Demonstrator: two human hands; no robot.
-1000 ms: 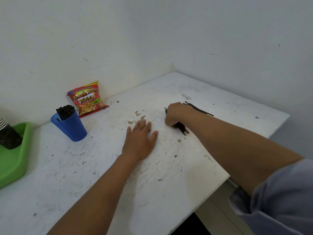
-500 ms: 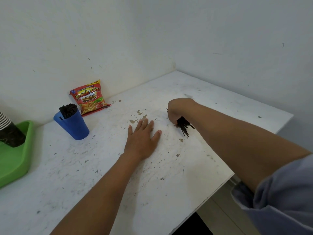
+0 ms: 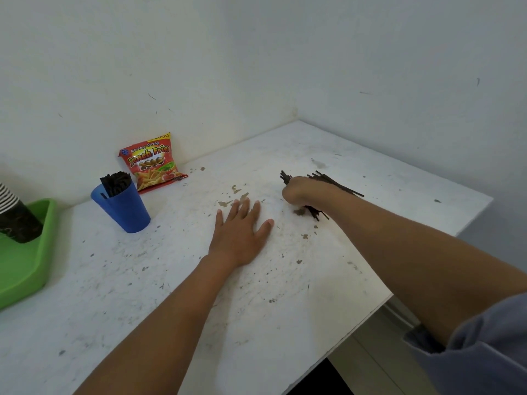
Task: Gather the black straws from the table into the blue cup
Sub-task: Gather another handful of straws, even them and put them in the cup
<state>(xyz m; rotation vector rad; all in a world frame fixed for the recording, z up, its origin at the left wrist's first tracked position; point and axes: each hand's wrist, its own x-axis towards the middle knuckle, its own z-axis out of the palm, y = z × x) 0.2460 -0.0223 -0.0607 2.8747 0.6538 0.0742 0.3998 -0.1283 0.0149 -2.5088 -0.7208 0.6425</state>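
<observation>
Straws (image 3: 339,182) lie bunched on the table (image 3: 370,252), gripped in the right hand (image 3: 298,192). Left hand (image 3: 239,232) rests flat, fingers spread. Next: lift them all, carry to the cup (image 3: 125,208).

The table (image 3: 171,280) stands in a corner, with walls behind it and at its right. At the far left edge lies a tray (image 3: 25,269), and a stack of paper cups (image 3: 14,218) stands in it. Right of the tray stands the cup (image 3: 125,206), with straws (image 3: 115,183) inside it. Behind the cup, a snack bag (image 3: 152,163) leans against the back wall. The left hand (image 3: 239,235) lies flat on the table near the middle. Just right of it and a little further back, the right hand (image 3: 299,192) rests on a bundle of straws (image 3: 336,183) on the table.
</observation>
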